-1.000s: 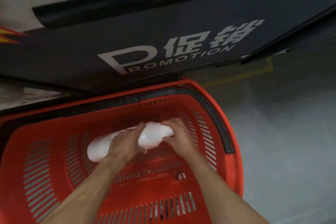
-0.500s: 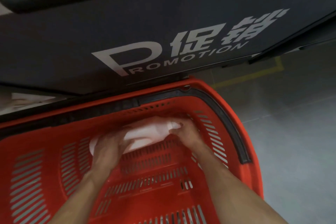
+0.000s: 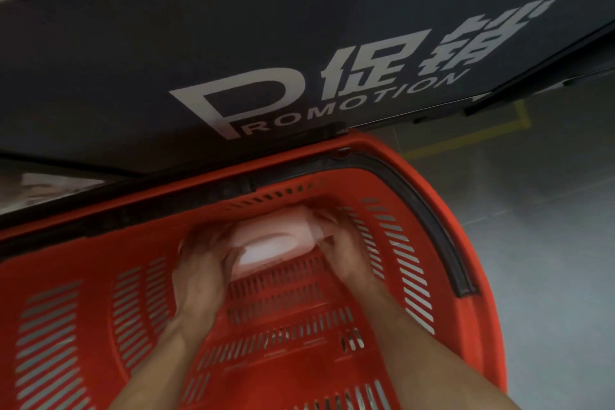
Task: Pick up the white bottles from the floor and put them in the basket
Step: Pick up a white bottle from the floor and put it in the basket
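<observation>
- Inside the red basket (image 3: pixel 482 276), close to its far wall: 1 white bottle (image 3: pixel 276 241), lying on its side, blurred.
- Left grip (image 3: pixel 199 271) wrapped round the bottle's left end, fingers curled over it.
- Right grip (image 3: pixel 346 251) pinching the bottle's right end.
- Black handle (image 3: pixel 429 213) folded down along the basket's rim.
- Behind the basket: dark panel (image 3: pixel 233 27) lettered "PROMOTION".
- Right of the basket: grey floor (image 3: pixel 549 226) with a yellow line (image 3: pixel 466 137).
</observation>
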